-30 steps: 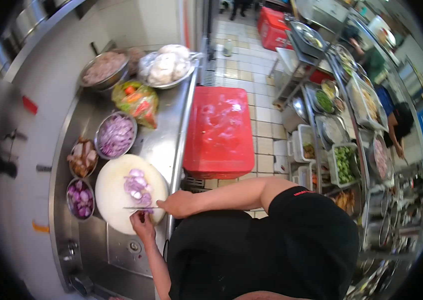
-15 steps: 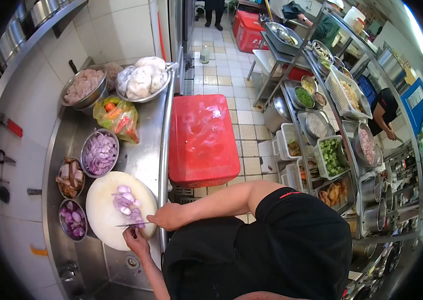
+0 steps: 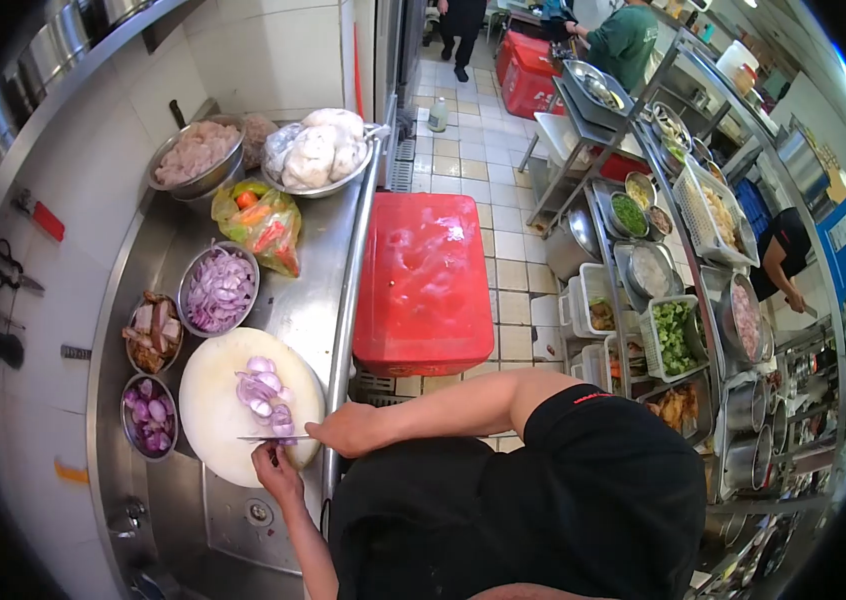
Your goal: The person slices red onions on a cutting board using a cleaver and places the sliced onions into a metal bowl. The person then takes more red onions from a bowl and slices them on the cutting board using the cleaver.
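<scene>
On the round white cutting board (image 3: 218,400) lie peeled purple shallots (image 3: 261,385), with cut pieces near its right edge. My right hand (image 3: 345,430) is closed around the handle of a knife (image 3: 268,438), its blade lying across the board toward the left. Just below the blade, the curled fingers of my left hand (image 3: 279,472) close on a shallot at the board's edge; the fingertips partly hide it. A bowl of sliced shallots (image 3: 220,290) stands beyond the board. To the left are a bowl of whole shallots (image 3: 150,418) and a bowl of browned meat (image 3: 153,333).
The board rests over the steel sink (image 3: 183,510). Farther along the counter are a vegetable bag (image 3: 261,225), a bowl of raw meat (image 3: 198,155) and a bowl of bagged pale food (image 3: 318,155). A red cooler (image 3: 425,280) stands beside the counter. Food shelves (image 3: 643,270) line the right; other people stand beyond.
The view has shifted, so the counter sits farther right in the picture. The knife blade lies more level, both hands staying at the board's edge. A person in green at the back shows more fully.
</scene>
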### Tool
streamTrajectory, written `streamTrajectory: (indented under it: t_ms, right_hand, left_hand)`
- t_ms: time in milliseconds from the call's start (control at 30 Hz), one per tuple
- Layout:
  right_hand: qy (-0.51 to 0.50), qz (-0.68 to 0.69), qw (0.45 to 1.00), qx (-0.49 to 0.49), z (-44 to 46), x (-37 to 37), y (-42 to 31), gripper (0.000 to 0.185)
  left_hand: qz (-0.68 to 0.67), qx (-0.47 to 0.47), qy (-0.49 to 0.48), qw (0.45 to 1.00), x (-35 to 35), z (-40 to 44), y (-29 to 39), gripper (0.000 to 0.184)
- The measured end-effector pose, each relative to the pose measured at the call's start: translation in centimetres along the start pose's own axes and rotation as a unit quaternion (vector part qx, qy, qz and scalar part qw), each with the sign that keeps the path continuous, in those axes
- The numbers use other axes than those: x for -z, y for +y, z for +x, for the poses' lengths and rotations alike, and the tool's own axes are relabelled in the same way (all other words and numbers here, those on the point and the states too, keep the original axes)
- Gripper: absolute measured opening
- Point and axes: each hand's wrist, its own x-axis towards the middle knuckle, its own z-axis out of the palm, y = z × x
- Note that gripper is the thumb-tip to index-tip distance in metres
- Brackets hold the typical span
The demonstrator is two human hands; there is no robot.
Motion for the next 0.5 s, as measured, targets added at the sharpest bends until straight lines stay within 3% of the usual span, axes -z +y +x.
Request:
streamTrajectory:
  t_ms: [500]
  right_hand:
    - [-0.019, -0.007, 1.000, -0.001, 2.1, -0.4, 0.2, 0.032]
  left_hand:
    - [0.018, -0.027, -0.005, 0.999, 0.3, 0.1, 0.9, 0.010]
